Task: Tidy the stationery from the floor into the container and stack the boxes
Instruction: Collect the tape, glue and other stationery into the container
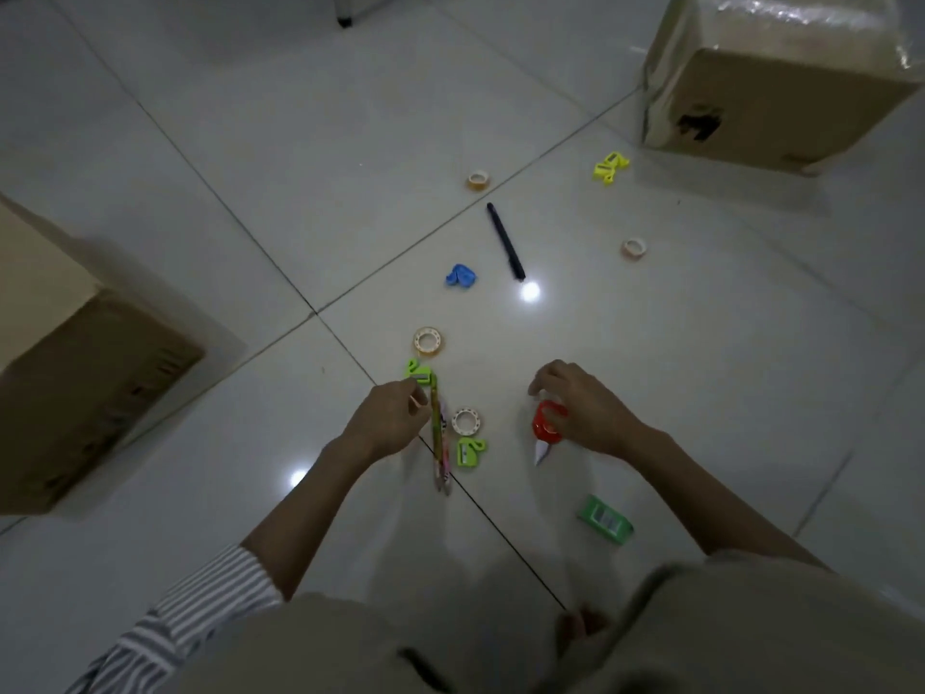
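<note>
While both hands (480, 418) grip stationery, open tiles (300, 142) lie ahead.

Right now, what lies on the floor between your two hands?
In the head view, between left hand and right hand: a white tape roll and a green plastic sharpener; colourful pencils are in the left hand.

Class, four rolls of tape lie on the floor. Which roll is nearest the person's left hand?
The tape roll just right of the pencils held by the left hand, above a green sharpener. The other three lie farther up the floor.
</note>
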